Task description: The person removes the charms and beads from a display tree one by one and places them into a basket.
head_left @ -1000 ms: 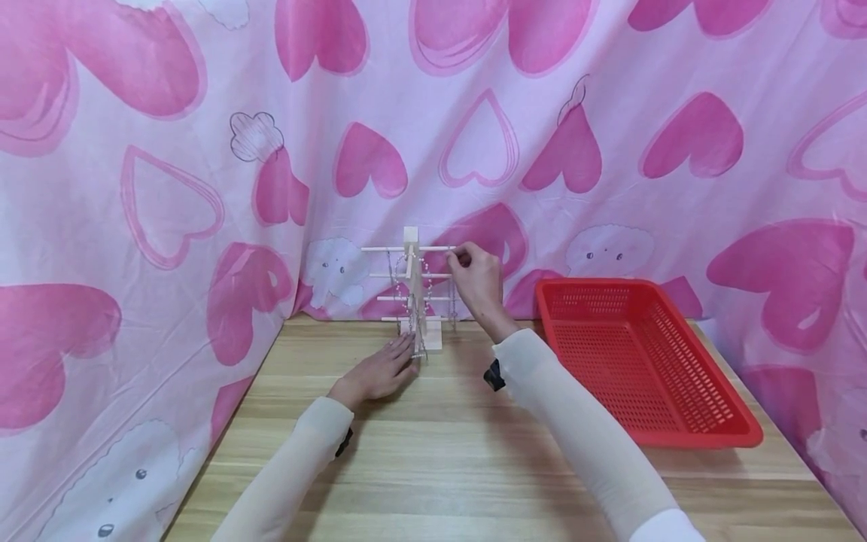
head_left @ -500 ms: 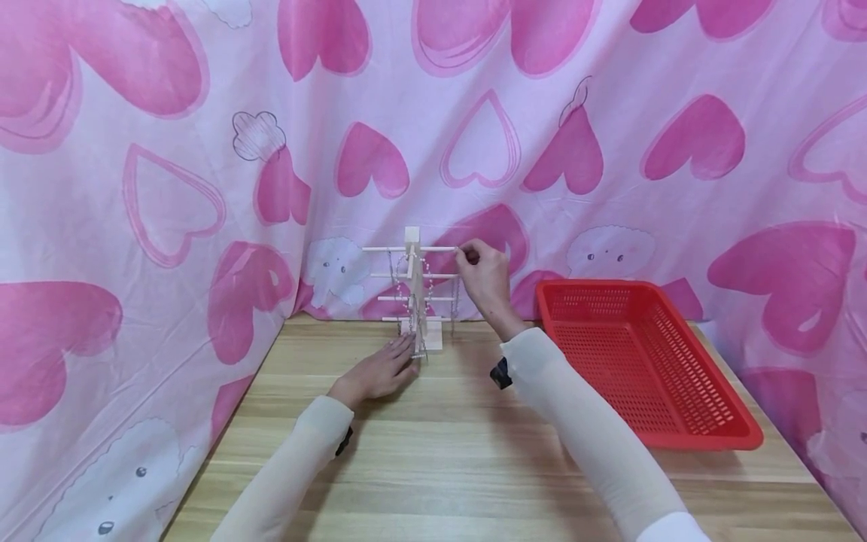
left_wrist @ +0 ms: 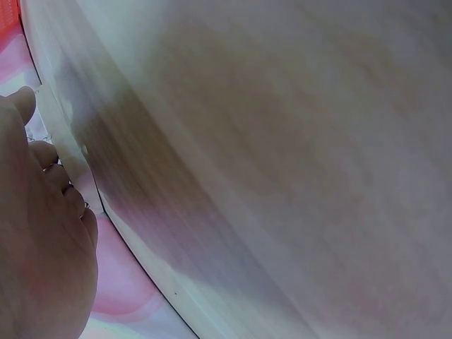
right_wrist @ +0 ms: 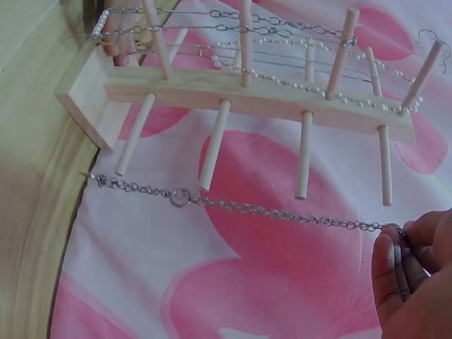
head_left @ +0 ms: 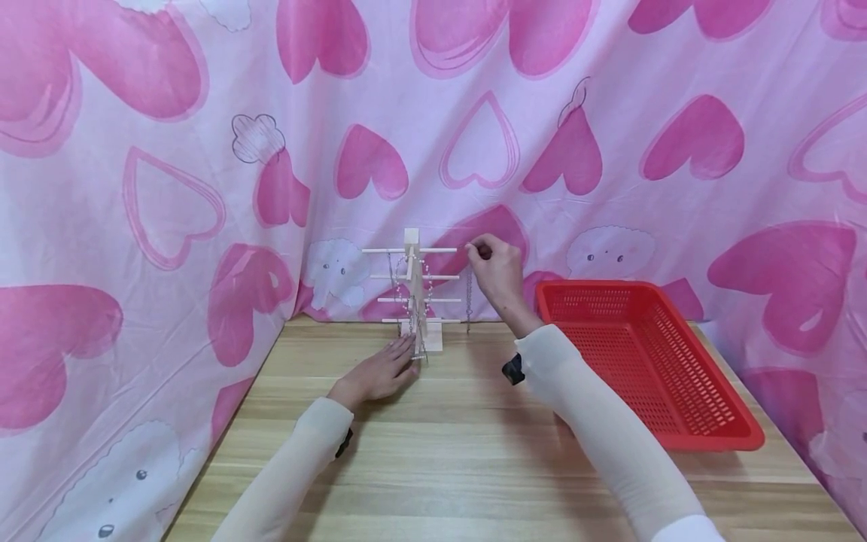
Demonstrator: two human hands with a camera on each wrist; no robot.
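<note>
A wooden stand point(head_left: 412, 260) with several pegs bears chains and a pearl necklace point(right_wrist: 282, 80). Thumb and fingers of my right hand point(head_left: 497, 271) pinch the end of a silver chain point(right_wrist: 275, 212), which hangs free just right of the pegs point(right_wrist: 304, 155), apart from them; a ring sits partway along it. My left hand point(head_left: 381, 370) rests at the foot of the stand with its fingers extended, beside the lower ends of the hanging chains. In the left wrist view that hand point(left_wrist: 46, 233) shows at the left edge, its fingertips against the wooden base.
A red perforated basket point(head_left: 630, 361) stands on the right of the wooden table point(head_left: 433, 459). Pink heart-patterned cloth point(head_left: 467, 135) hangs behind and along the left side.
My right hand has moved right, away from the top peg's tip, and the chain in it has come clear of the pegs. The left hand has stayed in place.
</note>
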